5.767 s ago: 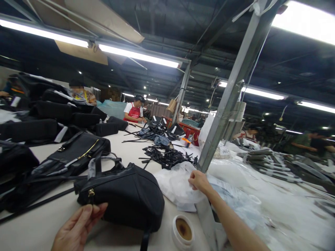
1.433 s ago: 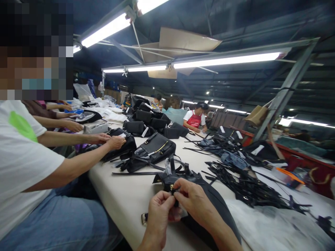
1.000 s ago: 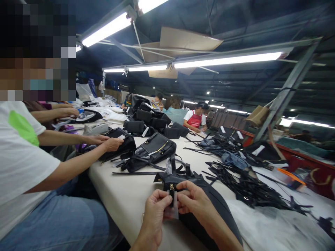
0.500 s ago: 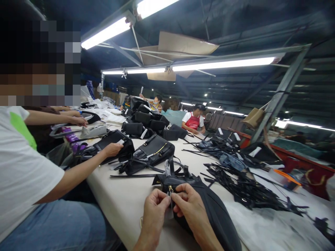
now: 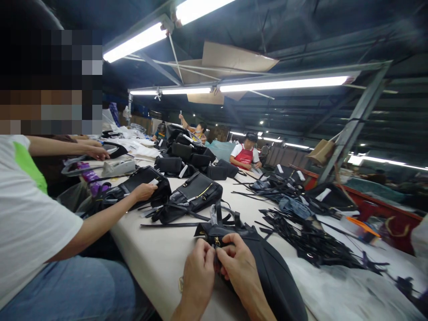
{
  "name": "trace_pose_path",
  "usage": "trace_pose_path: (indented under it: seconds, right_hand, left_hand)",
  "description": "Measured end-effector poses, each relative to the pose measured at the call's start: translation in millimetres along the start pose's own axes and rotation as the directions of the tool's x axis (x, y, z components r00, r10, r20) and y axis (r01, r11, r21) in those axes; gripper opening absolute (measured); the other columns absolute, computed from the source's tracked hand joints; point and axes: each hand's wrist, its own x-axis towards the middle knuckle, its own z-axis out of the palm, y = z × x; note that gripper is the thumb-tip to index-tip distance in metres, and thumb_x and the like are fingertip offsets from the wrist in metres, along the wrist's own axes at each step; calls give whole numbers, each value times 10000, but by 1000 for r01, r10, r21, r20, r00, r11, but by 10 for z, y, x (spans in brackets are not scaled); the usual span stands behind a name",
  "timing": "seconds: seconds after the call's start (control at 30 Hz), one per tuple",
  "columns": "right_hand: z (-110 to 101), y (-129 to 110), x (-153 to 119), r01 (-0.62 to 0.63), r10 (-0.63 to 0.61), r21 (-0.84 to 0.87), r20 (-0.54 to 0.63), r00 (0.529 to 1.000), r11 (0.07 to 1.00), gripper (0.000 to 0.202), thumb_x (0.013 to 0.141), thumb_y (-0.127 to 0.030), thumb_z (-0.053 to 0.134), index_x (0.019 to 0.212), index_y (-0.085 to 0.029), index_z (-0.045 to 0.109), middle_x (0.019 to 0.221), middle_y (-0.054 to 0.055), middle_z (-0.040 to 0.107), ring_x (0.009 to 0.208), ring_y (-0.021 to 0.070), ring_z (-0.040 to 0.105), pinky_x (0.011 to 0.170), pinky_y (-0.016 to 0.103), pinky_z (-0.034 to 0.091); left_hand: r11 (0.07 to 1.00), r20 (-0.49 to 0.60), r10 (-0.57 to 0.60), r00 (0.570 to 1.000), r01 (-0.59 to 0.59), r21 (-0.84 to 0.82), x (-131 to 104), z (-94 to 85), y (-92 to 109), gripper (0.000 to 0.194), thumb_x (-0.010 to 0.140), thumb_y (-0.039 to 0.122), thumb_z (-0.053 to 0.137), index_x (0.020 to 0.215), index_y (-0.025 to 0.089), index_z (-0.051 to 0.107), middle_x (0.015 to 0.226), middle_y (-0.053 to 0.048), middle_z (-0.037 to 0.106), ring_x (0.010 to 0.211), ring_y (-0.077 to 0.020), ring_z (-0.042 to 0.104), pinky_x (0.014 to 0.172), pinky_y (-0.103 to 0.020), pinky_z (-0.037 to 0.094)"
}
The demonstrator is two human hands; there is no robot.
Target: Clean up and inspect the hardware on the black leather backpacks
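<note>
A black handbag [image 5: 276, 267] lies on the pale table in front of me, its handles at the far end. A gold zipper slider [image 5: 217, 241] shows at its near-left end. Just below the slider, my left hand [image 5: 199, 269] pinches the zipper pull between thumb and fingertips. My right hand [image 5: 241, 265] is closed on the same pull from the other side, its forefinger bent over the bag. Fingertips hide most of the pull. A small gold metal piece [image 5: 181, 284] lies on the table beside my left wrist.
Black straps [image 5: 310, 240] are heaped at right, behind a translucent plastic sheet [image 5: 354, 287]. Another black bag [image 5: 195, 194] with a gold zipper lies ahead. At left, a co-worker's hand [image 5: 145, 191] touches a further bag. A person in a red apron [image 5: 244, 155] works across the table.
My hands have drawn slightly closer together and up toward the slider. The greyish strip that hung between my fingers is now mostly hidden. The bag stays in place.
</note>
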Motion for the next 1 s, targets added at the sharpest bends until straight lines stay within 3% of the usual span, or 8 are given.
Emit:
trace_pose_path:
  seconds: [0.13,0.23,0.33,0.5,0.63,0.73,0.83,1.0]
  right_hand:
    - [62,-6,-4,-2,2,8,-7,1000,1000,192,713,-265,526,886,-220,454,477,-83,575,367,118,534,334,179,364]
    - [87,6,0,-11,11,14,-10,1000,1000,208,716,-282,544,892,-222,451,511,-76,601,389,123,558,350,183,399]
    - [74,21,5,-14,14,10,4,1000,1000,214,725,-305,559,889,-215,455,519,-68,611,389,120,559,355,186,410]
    - [18,12,9,-78,77,77,22,997,994,281,702,-367,616,885,-202,480,523,-44,628,431,143,609,361,187,426]
    - [-2,-3,-8,-137,135,158,21,991,978,342,664,-397,657,885,-201,484,534,-35,629,482,162,643,377,186,431]
    - [9,5,-10,-135,132,161,31,991,978,331,676,-389,644,893,-207,472,559,-36,640,493,158,642,397,194,445]
    - [43,22,2,-112,111,129,22,994,985,314,692,-378,623,908,-213,464,551,-47,632,473,153,629,386,194,432]
    - [114,31,4,-66,71,114,-44,997,991,296,693,-335,601,925,-218,458,515,-72,593,430,144,589,363,195,408]
  left_hand:
    - [960,75,-132,988,146,-240,88,23,-116,219,802,358,523,642,227,450,478,58,470,402,-115,421,441,-226,314]
    - [935,67,-159,985,172,-309,93,32,-150,299,758,491,568,666,223,473,461,65,468,379,-109,420,374,-209,296]
    - [891,161,-216,963,262,-372,81,22,-129,384,676,585,599,678,223,470,453,62,487,358,-105,410,316,-199,289]
    - [873,199,-216,956,281,-399,103,-29,-68,379,608,531,676,644,213,472,429,65,492,333,-67,347,317,-176,252]
    - [947,136,-141,981,174,-271,91,-66,-34,240,677,359,647,604,213,471,438,68,459,365,-77,352,387,-194,243]
    - [999,36,25,999,-25,20,42,-103,11,171,751,238,577,605,215,493,497,34,523,457,-117,455,489,-226,262]
    - [949,19,134,991,-134,287,5,-137,53,147,806,200,514,663,228,531,567,4,595,532,-162,531,549,-260,244]
    - [964,37,100,994,-106,242,6,-125,30,178,845,194,448,680,236,501,617,-14,611,599,-198,575,579,-265,279]
